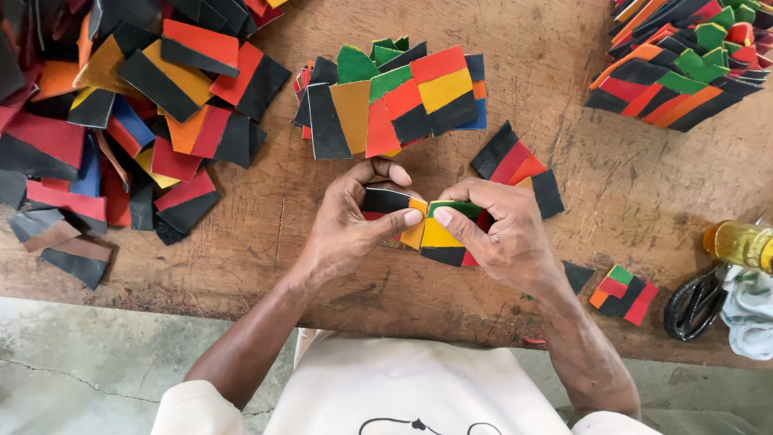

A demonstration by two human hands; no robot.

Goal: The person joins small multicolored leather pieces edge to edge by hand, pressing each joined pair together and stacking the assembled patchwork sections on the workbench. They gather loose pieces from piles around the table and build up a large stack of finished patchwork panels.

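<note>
Both hands meet at the table's middle, pinching a small fanned bundle of colored patches (435, 234) between them. Left hand (354, 225) clamps thumb over forefinger on the black-and-orange end; right hand (499, 234) pinches the green, yellow, black end, likely to keep edges lined up. Bundle sits just above the wooden table (628, 185), near the person's body.

Sorted stack (394, 101) lies just beyond the hands, within easy reach. Loose heap (121, 121) crowds the left side, spilling toward the front edge. Another pile (684, 64) sits far right. Scissors (696, 302) and yellow bottle (741, 243) sit near the right front edge. Bare wood shows between the piles.
</note>
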